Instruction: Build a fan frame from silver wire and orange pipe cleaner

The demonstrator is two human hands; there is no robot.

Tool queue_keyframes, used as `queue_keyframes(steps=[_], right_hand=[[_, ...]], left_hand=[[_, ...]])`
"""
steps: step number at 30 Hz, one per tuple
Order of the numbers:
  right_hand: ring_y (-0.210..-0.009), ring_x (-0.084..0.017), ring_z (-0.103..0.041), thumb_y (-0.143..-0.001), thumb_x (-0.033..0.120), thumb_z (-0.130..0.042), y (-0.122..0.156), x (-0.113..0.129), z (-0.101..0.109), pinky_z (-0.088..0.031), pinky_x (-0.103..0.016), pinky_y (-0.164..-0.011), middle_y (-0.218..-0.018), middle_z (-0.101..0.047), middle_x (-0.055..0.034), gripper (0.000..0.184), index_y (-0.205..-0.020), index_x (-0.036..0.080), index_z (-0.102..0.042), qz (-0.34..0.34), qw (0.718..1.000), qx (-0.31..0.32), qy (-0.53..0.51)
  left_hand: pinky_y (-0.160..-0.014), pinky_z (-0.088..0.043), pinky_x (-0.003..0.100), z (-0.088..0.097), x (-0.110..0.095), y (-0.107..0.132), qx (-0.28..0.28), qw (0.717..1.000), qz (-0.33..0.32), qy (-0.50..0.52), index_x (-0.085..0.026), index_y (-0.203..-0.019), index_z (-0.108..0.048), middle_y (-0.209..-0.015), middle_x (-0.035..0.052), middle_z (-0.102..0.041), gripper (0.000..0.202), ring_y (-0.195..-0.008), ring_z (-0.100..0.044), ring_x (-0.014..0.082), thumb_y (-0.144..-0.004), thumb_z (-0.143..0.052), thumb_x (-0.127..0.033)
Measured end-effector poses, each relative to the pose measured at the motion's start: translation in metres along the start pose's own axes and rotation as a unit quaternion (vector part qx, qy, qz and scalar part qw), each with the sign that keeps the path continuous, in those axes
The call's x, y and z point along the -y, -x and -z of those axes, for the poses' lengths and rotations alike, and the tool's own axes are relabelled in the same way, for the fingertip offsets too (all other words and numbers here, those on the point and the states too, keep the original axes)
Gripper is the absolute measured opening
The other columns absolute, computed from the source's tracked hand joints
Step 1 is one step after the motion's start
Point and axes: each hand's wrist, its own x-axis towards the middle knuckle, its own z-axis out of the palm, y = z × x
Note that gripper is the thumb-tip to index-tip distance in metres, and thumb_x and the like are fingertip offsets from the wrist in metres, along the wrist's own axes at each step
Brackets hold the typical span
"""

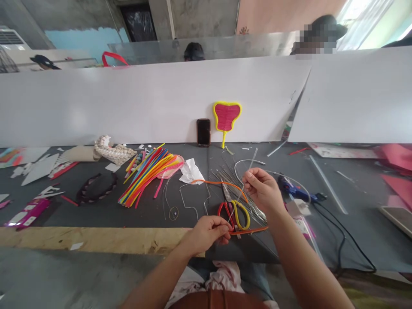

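1. Handling: the strip [254, 158] is probably very light, springy rather than limp, and slick if it is plastic; a hard bend might crease it.
2. Hold: fingertips near each end of the slanting part look best, with gentle pressure to stop it sliding or twisting.
3. Grip: the right hand [262, 189] pinches it, thumb against fingers, no gap showing; the left hand [209, 231] pinches its lower end just as closely.
4. Place: it slants in the air above the desk [154, 216], towards the front edge, over the scissors [247, 219]. The orange cord [254, 230] runs by the left fingertips; whether they touch it, I cannot tell.
5. Looks: thin, straight, pale and see-through above the right hand, narrower and greyer below.
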Motion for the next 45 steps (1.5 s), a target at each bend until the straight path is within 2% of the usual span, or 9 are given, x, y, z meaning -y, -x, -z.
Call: queue_keyframes(steps=[2,3,7,9,16,23,34,40,45], right_hand=[[-0.047,-0.006,-0.046,-0.064,0.033,-0.075,-0.002,0.005,0.005,-0.041,-0.019,-0.044,-0.062,-0.055,0.0027,0.023,-0.070,0.020,-0.058,-0.005,1.000,-0.009,-0.003],[-0.046,-0.005,-0.046,-0.064,0.033,-0.075,-0.003,0.007,0.007,-0.040,-0.019,-0.043,-0.061,-0.055,0.0029,0.023,-0.070,0.020,-0.058,-0.012,1.000,-0.010,-0.004],[-0.045,-0.005,-0.046,-0.064,0.033,-0.076,-0.004,0.002,0.011,-0.038,-0.018,-0.042,-0.061,-0.056,0.0026,0.023,-0.069,0.018,-0.058,-0.066,0.997,0.037,0.009],[-0.046,-0.005,-0.047,-0.065,0.034,-0.075,-0.003,-0.009,0.006,-0.039,-0.018,-0.043,-0.061,-0.057,0.0022,0.024,-0.070,0.017,-0.059,-0.099,0.992,0.076,0.020],[-0.047,-0.004,-0.048,-0.068,0.037,-0.072,-0.010,-0.054,-0.029,-0.038,-0.017,-0.045,-0.061,-0.057,0.0029,0.026,-0.070,0.016,-0.057,-0.169,0.969,0.175,0.053],[-0.047,-0.005,-0.048,-0.069,0.040,-0.070,-0.025,-0.074,-0.037,-0.040,-0.018,-0.047,-0.060,-0.056,0.0029,0.028,-0.070,0.016,-0.056,-0.175,0.960,0.204,0.076],[-0.045,-0.004,-0.047,-0.070,0.038,-0.071,-0.033,-0.075,-0.019,-0.036,-0.017,-0.044,-0.062,-0.056,0.0030,0.026,-0.071,0.017,-0.055,-0.181,0.973,0.140,-0.017],[-0.044,-0.004,-0.046,-0.070,0.039,-0.069,-0.031,-0.072,-0.016,-0.039,-0.017,-0.043,-0.061,-0.056,0.0029,0.027,-0.071,0.016,-0.055,-0.195,0.969,0.152,0.031],[-0.045,-0.006,-0.049,-0.071,0.040,-0.065,-0.025,-0.075,-0.023,-0.042,-0.019,-0.044,-0.059,-0.056,0.0033,0.025,-0.070,0.016,-0.056,-0.181,0.955,0.196,0.132]], left_hand=[[-0.066,-0.046,0.027,0.019,-0.005,0.001,-0.025,0.994,-0.043,-0.094,-0.018,-0.090,-0.066,-0.076,0.0053,-0.067,0.028,-0.068,-0.061,0.0162,-0.078,-0.055,-0.041],[-0.066,-0.045,0.027,0.033,-0.008,0.000,-0.081,0.981,-0.066,-0.163,-0.019,-0.093,-0.066,-0.078,0.0049,-0.068,0.027,-0.071,-0.061,0.0176,-0.079,-0.054,-0.040],[-0.077,-0.041,0.031,0.099,-0.020,-0.019,-0.309,0.827,-0.082,-0.463,-0.020,-0.097,-0.064,-0.097,0.0082,-0.066,0.023,-0.088,-0.059,0.0223,-0.081,-0.049,-0.025],[-0.079,-0.040,0.033,0.123,-0.022,-0.033,-0.316,0.777,-0.048,-0.543,-0.017,-0.098,-0.064,-0.092,0.0108,-0.066,0.024,-0.088,-0.058,0.0246,-0.080,-0.049,-0.023],[-0.085,-0.034,0.035,0.135,-0.015,-0.068,-0.315,0.748,-0.029,-0.583,-0.017,-0.090,-0.064,-0.095,0.0120,-0.061,0.016,-0.096,-0.052,0.0260,-0.079,-0.053,-0.023],[-0.075,-0.037,0.031,0.140,-0.018,-0.069,-0.289,0.770,-0.026,-0.568,-0.018,-0.077,-0.062,-0.083,0.0079,-0.061,0.011,-0.084,-0.054,0.0224,-0.079,-0.051,-0.019],[-0.057,-0.037,0.024,0.129,-0.045,-0.095,-0.228,0.869,-0.091,-0.429,-0.019,-0.077,-0.058,-0.066,-0.0007,-0.060,0.013,-0.061,-0.055,0.0149,-0.077,-0.048,-0.028],[-0.051,-0.039,0.022,0.123,-0.044,-0.112,-0.180,0.954,-0.057,-0.232,-0.017,-0.094,-0.062,-0.065,-0.0010,-0.059,0.026,-0.051,-0.050,0.0103,-0.074,-0.050,-0.027],[-0.048,-0.036,0.021,0.121,-0.046,-0.112,-0.202,0.968,-0.037,-0.141,-0.012,-0.090,-0.066,-0.058,-0.0022,-0.054,0.024,-0.046,-0.044,0.0076,-0.070,-0.056,-0.024]])
